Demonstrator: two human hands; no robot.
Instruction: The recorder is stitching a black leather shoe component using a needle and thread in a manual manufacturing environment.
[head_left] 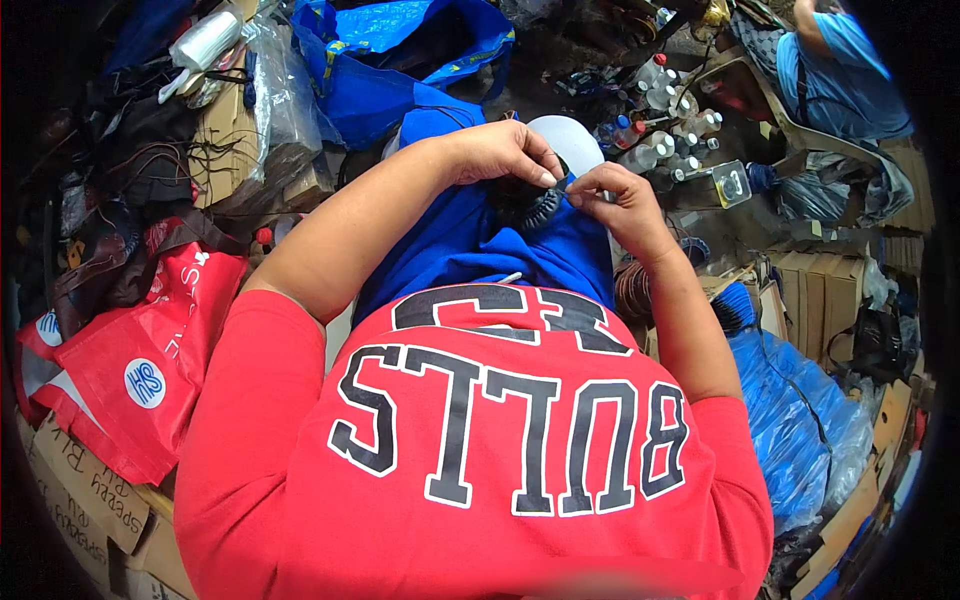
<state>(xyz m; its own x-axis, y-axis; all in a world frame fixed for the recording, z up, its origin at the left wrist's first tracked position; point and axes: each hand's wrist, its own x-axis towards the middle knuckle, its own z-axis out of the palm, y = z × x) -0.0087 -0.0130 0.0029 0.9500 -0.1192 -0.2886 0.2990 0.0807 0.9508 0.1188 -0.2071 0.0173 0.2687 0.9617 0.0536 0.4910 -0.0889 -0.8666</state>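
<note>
Over my lap, both hands are raised close together with bent fingers. My left hand (512, 155) pinches thumb against fingers at the edge of a small dark thing whose kind I cannot make out. Just to its right, my right hand (622, 200) is also pinched, its fingertips near the same spot; what lies between them is too small to name. Below the fingertips, a black ribbed piece (542, 210) rests against my blue shorts (450, 240). A smooth white rounded object (570, 145) shows behind the hands, partly covered by them.
A blue bag (370, 90) gapes beyond my knees. Several small bottles (660, 150) crowd the far right. A red bag (165, 350) lies at left, blue plastic wrapping (790, 420) at right, beside cardboard (815, 290). Another person's blue sleeve (845, 80) shows top right.
</note>
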